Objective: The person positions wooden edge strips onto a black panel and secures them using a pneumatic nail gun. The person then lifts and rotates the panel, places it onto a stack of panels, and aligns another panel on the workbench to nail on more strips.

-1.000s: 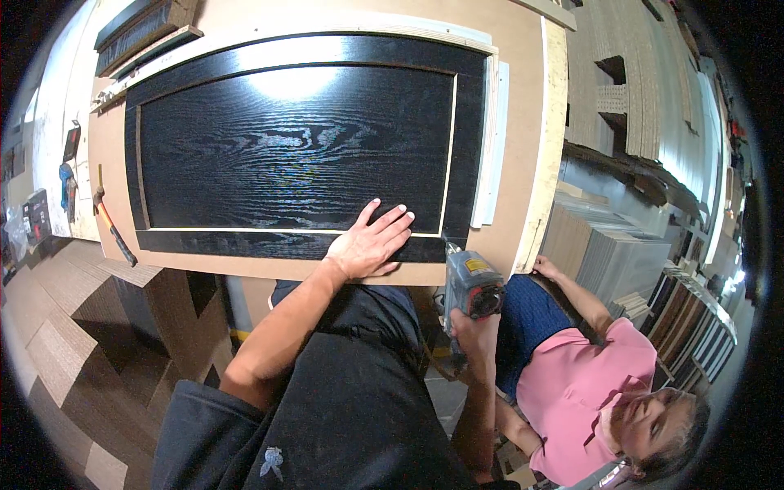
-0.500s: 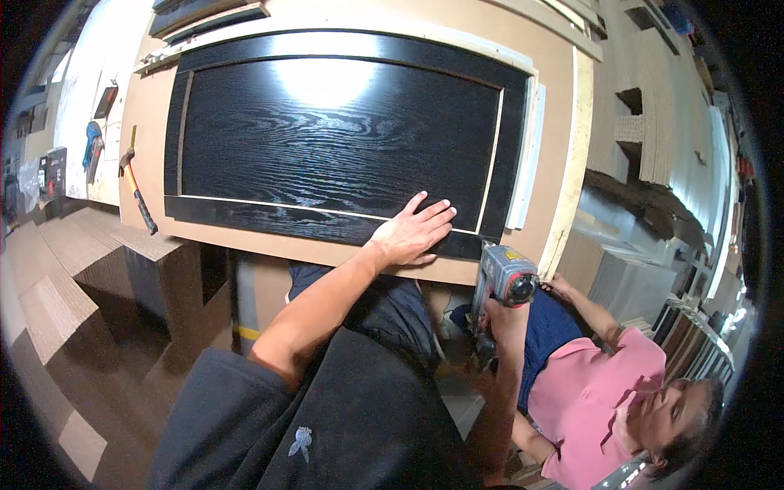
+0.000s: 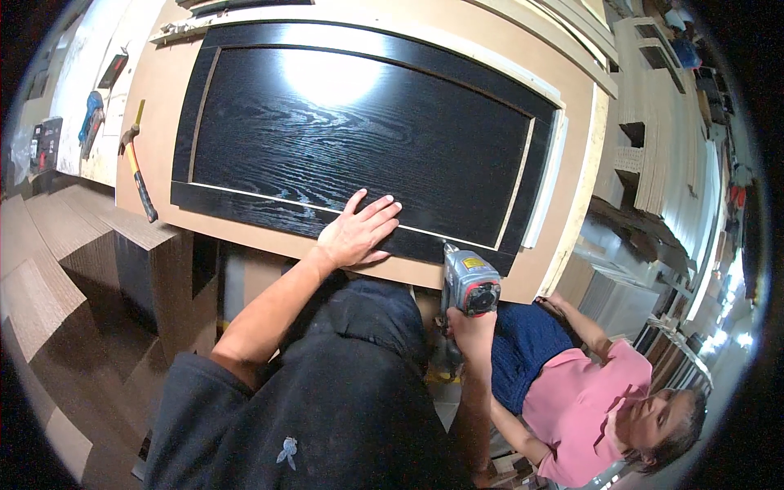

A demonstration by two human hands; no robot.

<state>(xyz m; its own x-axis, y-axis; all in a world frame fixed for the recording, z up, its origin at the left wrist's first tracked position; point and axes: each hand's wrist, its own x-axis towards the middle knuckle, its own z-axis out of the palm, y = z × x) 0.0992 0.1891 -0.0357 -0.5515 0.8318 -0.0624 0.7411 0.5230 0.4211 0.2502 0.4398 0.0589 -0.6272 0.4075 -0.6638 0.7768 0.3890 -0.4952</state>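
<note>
A black wood-grain panel door [image 3: 351, 139] with a raised frame lies flat on the workbench [image 3: 147, 106]. My left hand [image 3: 358, 233] rests on its near frame rail, fingers spread and palm down. In my right hand [image 3: 472, 331] is a grey nail gun [image 3: 472, 282], gripped by its handle. The gun's nose touches or hovers just over the near rail, right of my left hand; which of the two I cannot tell. Thin pale strips line the inner edge of the frame along the near and right sides.
A hammer [image 3: 137, 173] lies left of the door. Wooden strips [image 3: 563, 37] run along the bench's far right, and a white strip [image 3: 545, 184] borders the door. Brown boards [image 3: 49, 302] are stacked at lower left. A person in a pink shirt [image 3: 584, 400] stands close on my right.
The nail gun and my right hand have moved left along the near rail, away from the door's corner. My left hand has slid left too, still flat on the door.
</note>
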